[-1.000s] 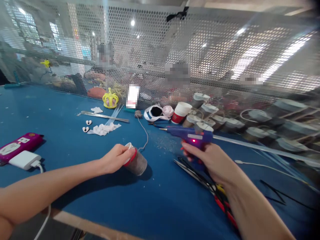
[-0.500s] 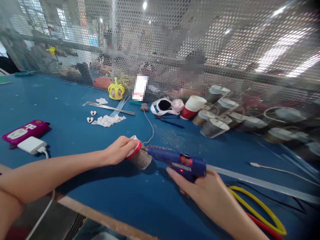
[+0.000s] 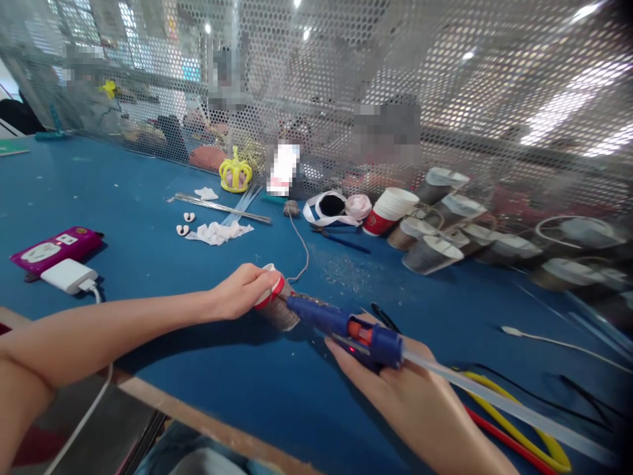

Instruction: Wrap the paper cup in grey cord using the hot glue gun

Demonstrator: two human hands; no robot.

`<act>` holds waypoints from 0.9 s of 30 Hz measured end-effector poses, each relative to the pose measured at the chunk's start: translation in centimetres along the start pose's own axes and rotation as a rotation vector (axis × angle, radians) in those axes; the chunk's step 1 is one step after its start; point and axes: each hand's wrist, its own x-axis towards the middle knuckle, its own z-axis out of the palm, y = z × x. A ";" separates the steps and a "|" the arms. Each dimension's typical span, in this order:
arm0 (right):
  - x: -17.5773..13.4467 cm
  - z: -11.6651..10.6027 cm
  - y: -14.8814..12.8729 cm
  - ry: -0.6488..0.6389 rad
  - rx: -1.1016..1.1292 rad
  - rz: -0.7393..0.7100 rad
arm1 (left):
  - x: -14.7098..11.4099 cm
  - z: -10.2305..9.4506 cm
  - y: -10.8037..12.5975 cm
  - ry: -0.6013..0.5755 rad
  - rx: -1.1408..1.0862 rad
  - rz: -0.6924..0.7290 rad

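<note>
My left hand [image 3: 243, 290] is closed around the rim end of a paper cup [image 3: 281, 313], which lies tilted above the table. Grey-brown twine wraps the cup's lower part, and a red and white band shows by the rim. A strand of twine [image 3: 305, 254] runs from the cup to a small ball [image 3: 291, 208]. My right hand [image 3: 390, 389] grips a blue hot glue gun [image 3: 341, 322] with its red light lit. Its nozzle is at the twine's edge on the cup; whether it touches I cannot tell. A clear glue stick [image 3: 459, 379] sticks out behind the gun.
Several twine-wrapped cups [image 3: 430, 256] stand at the right, beside stacked paper cups [image 3: 393, 206]. White ribbon [image 3: 311, 212], pliers [image 3: 346, 243], a yellow crown [image 3: 235, 177] and crumpled tissue [image 3: 217, 232] lie farther back. A purple power bank [image 3: 64, 249] is at left. Perforated metal screen [image 3: 306, 79] borders the back.
The glue gun has rolled and its back end has swung slightly toward me, with its nozzle still at the cup. The left hand keeps its hold. The whole view has shifted a little.
</note>
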 end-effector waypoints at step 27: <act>-1.0 1.2 1.5 0.082 -0.059 -0.103 | 0.1 0.0 -0.3 -0.052 -0.099 0.019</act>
